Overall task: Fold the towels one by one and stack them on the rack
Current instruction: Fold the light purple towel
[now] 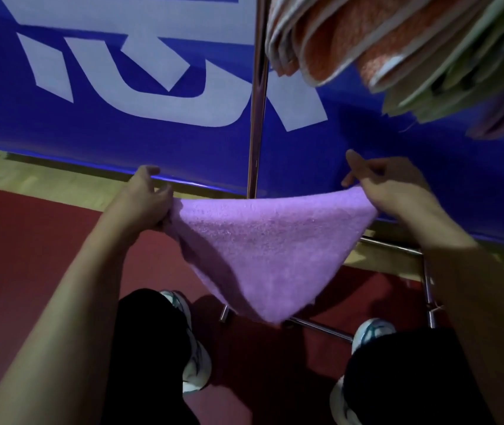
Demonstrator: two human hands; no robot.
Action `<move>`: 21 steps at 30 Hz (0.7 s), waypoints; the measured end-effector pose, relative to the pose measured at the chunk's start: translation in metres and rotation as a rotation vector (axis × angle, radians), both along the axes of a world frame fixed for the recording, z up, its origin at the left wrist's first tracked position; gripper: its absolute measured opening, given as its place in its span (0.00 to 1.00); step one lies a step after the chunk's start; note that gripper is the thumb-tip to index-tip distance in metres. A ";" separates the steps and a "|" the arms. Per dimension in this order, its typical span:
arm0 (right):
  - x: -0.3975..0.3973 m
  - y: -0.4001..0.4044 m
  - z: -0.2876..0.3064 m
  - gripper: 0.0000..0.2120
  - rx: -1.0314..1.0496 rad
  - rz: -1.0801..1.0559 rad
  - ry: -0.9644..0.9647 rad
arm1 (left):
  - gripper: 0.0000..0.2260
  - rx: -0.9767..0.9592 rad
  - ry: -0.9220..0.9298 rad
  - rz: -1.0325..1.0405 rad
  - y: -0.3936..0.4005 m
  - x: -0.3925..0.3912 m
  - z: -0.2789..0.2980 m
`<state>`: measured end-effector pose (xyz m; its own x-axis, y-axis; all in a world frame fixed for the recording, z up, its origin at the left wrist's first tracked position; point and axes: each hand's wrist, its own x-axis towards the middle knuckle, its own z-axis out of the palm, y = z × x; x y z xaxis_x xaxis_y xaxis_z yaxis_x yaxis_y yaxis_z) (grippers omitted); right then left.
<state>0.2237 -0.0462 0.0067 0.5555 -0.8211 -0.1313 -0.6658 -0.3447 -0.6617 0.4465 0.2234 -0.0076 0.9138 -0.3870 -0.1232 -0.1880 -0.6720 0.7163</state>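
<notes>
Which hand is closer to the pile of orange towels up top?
Right. The right hand holds the purple towel almost straight below the orange towels; the left hand holds its other end, farther off to the left.

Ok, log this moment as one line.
stage: folding | left hand: grips purple towel corner | right hand: pinches other corner | stacked towels: upper right

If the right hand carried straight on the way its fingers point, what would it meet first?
The right hand, pinching the purple towel, points up and forward. Its first contact would probably be the blue banner; the rack pole stands to its left. Depth is unclear.
</notes>
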 end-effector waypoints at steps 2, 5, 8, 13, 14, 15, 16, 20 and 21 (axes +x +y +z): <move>-0.001 0.001 0.002 0.30 -0.029 -0.003 0.118 | 0.17 -0.063 -0.012 0.000 0.000 0.006 -0.004; -0.004 0.000 0.003 0.33 -0.056 -0.012 0.173 | 0.14 -0.206 0.037 0.031 0.002 0.019 -0.006; -0.006 -0.001 0.007 0.31 -0.043 -0.004 0.173 | 0.14 -0.322 0.046 0.045 0.003 0.026 -0.006; -0.012 0.000 0.012 0.27 0.003 0.025 0.184 | 0.12 -0.152 -0.147 -0.029 0.005 0.024 -0.013; -0.014 0.000 0.013 0.25 0.026 0.035 0.155 | 0.11 -0.086 -0.191 -0.063 0.005 0.023 -0.014; -0.016 0.000 0.012 0.21 0.055 0.041 0.107 | 0.11 -0.027 -0.214 -0.080 0.006 0.022 -0.014; -0.017 0.000 0.012 0.18 0.075 0.039 0.051 | 0.11 0.024 -0.224 -0.087 0.006 0.021 -0.014; -0.017 0.000 0.010 0.27 0.081 -0.024 -0.024 | 0.10 0.203 -0.212 -0.110 0.009 0.028 -0.021; -0.015 0.001 0.009 0.28 0.091 -0.020 -0.028 | 0.10 0.230 -0.208 -0.121 0.010 0.030 -0.023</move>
<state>0.2083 -0.0453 0.0158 0.5434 -0.8175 -0.1907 -0.6526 -0.2686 -0.7085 0.4766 0.2331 -0.0304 0.8776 -0.4780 -0.0359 -0.4025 -0.7754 0.4865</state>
